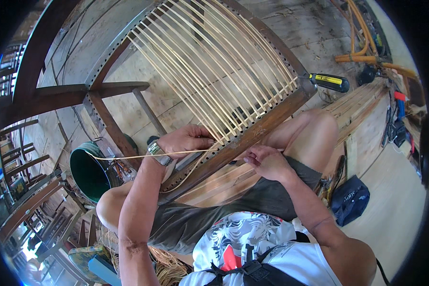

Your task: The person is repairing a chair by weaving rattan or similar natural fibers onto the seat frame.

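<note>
Two hands, left hand (pixel 188 138), right hand (pixel 267 162), at chair frame (pixel 267 121) edge

Seated worker's left hand (pixel 186 139) curls with fingers pinched, watch-strapped wrist bent, forearm rising from the near left. The right hand (pixel 267 162) lies loosely cupped, palm up, beside the bare right knee.

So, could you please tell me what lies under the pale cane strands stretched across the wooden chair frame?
Through the pale cane strands show floorboards; the wooden chair frame's rail hides what lies below it.
</note>
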Action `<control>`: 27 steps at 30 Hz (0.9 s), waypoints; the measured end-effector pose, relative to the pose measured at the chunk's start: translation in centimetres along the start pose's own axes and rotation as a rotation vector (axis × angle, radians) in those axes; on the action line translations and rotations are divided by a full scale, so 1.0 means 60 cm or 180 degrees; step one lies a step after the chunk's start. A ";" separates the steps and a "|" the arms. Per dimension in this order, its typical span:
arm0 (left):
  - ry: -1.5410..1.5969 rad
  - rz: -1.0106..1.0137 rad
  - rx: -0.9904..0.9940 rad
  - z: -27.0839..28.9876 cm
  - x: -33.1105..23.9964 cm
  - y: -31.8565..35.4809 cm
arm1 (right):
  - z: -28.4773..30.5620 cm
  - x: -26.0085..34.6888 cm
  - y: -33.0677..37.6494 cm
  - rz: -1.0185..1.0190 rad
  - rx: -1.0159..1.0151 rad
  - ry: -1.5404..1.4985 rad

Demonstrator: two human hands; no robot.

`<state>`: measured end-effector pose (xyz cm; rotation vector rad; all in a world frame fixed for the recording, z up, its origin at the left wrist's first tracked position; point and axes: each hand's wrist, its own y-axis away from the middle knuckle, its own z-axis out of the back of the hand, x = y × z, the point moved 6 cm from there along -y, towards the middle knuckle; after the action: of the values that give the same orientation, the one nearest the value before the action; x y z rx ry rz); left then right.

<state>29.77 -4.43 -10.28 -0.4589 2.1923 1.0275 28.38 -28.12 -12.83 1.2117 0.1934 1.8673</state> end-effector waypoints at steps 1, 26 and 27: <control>-0.0327 0.0123 -0.0019 0.001 -0.005 -0.002 | -0.001 0.000 0.000 0.0020 0.0020 0.0085; -0.0368 -0.0153 0.0169 0.021 0.039 -0.036 | 0.017 0.011 0.018 0.0486 -0.0458 -0.0172; -0.0548 0.0001 -0.0001 0.030 0.047 -0.039 | 0.018 0.008 0.020 0.0503 -0.0488 -0.0145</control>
<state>29.80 -4.60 -14.36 -0.3564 2.0396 1.0282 28.47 -28.81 -11.31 1.1906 -0.0717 1.9489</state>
